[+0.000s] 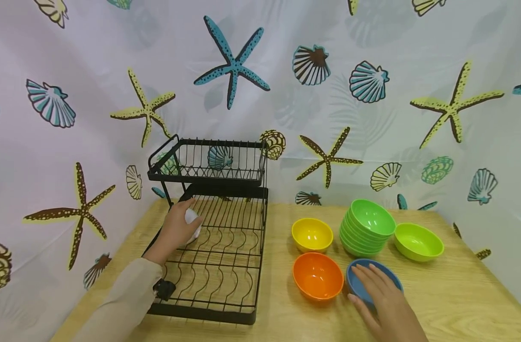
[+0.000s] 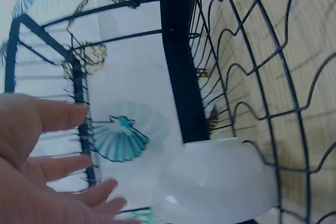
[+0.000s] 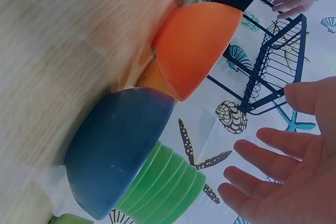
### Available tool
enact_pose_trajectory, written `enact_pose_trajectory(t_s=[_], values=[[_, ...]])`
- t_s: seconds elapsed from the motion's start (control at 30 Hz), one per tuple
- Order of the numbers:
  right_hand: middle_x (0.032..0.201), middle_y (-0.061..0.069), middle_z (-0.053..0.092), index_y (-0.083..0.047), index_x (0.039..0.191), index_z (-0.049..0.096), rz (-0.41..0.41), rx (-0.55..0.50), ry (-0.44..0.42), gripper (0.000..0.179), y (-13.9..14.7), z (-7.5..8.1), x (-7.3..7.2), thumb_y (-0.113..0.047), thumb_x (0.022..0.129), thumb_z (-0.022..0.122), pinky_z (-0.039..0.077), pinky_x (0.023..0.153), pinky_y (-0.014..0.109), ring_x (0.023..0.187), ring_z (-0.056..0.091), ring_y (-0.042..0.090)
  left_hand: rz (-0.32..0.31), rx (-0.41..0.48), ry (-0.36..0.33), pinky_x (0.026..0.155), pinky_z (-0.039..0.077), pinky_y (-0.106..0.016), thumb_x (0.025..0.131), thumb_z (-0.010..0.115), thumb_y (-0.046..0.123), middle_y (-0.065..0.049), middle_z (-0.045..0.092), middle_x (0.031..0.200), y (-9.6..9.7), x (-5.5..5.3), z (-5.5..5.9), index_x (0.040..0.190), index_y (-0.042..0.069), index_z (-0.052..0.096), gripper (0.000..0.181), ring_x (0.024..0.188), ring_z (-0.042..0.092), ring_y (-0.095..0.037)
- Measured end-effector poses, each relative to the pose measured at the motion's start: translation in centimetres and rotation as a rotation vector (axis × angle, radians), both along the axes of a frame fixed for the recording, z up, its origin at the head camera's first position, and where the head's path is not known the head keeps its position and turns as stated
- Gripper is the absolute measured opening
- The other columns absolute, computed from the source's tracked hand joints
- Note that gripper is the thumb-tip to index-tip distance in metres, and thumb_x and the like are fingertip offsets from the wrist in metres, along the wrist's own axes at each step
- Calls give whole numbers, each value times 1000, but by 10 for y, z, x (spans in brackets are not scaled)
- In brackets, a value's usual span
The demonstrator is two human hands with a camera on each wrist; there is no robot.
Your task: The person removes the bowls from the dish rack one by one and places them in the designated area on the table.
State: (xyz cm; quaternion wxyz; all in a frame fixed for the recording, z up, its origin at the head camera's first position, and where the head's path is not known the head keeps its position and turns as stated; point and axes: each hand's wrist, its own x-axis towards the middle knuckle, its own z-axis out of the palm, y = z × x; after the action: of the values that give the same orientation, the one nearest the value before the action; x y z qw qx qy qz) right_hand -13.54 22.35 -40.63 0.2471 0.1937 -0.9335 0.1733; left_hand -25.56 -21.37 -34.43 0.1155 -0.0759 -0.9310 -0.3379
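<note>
A white bowl (image 2: 220, 182) stands tilted in the lower tier of a black dish rack (image 1: 202, 311). Beside it is my left hand (image 1: 177, 230), fingers spread and apart from the bowl in the left wrist view. My right hand (image 1: 386, 304) hovers over a blue bowl (image 1: 386, 271), its fingers loosely extended and holding nothing; a gap shows between hand and bowl in the right wrist view. Left of the blue bowl sits an orange bowl (image 1: 318, 276), with a yellow bowl (image 1: 312, 235) behind it.
A tilted stack of green bowls (image 1: 365, 228) stands behind the blue bowl, with a lime green bowl (image 1: 419, 242) to its right. All rest on a wooden table (image 1: 466, 294). A curtain (image 1: 252, 123) printed with shells and starfish closes off the back and sides.
</note>
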Motion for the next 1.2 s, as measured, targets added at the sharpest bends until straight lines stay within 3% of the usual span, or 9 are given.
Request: enact_pose_trajectory(t_s=[0.17,0.3,0.43,0.63,0.83,1.03,1.2], values=[[130,11,59,-8,131,57,-8,16,-37,52,0,-4,4,-26,85,73,44,92,58,123,49,37,103,64,-154,107,31,-61,97,53,15,-35,26,147,-13,-8,-14,148,-9,19,66,134,26,-50],[131,11,59,-8,132,56,1,16,-44,52,-1,-7,3,-26,86,73,44,93,58,123,49,37,153,61,-202,105,34,-60,97,50,14,-38,28,144,-25,-15,-23,147,-12,16,66,132,29,-52],[131,11,59,-8,132,57,23,12,-13,53,-1,-9,2,-25,85,74,45,92,58,122,51,36,166,88,-207,99,41,-58,95,51,9,-40,39,135,-34,-16,-24,142,-17,25,60,124,39,-52],[130,12,59,-7,132,57,36,5,-14,53,0,-7,2,-25,85,74,45,92,59,121,51,37,175,85,-158,78,54,-50,89,60,4,-36,58,107,-41,-15,-26,132,-17,43,52,98,58,-45],[131,12,59,-7,132,57,38,4,-26,53,1,-7,2,-25,85,74,44,93,58,122,50,38,193,64,-140,66,55,-42,88,65,7,-31,61,97,-42,-14,-28,128,-15,49,48,88,60,-40],[132,11,58,-8,132,56,44,8,-28,53,2,-8,2,-25,85,74,44,92,58,123,49,38,205,55,-125,67,54,-42,88,66,7,-29,61,96,-45,-16,-30,127,-14,51,48,87,58,-38],[131,11,58,-9,133,56,46,13,-33,53,3,-9,2,-24,85,74,44,92,58,122,49,37,208,102,-146,63,55,-37,90,65,7,-28,61,98,-46,-14,-28,130,-13,50,48,89,58,-36]])
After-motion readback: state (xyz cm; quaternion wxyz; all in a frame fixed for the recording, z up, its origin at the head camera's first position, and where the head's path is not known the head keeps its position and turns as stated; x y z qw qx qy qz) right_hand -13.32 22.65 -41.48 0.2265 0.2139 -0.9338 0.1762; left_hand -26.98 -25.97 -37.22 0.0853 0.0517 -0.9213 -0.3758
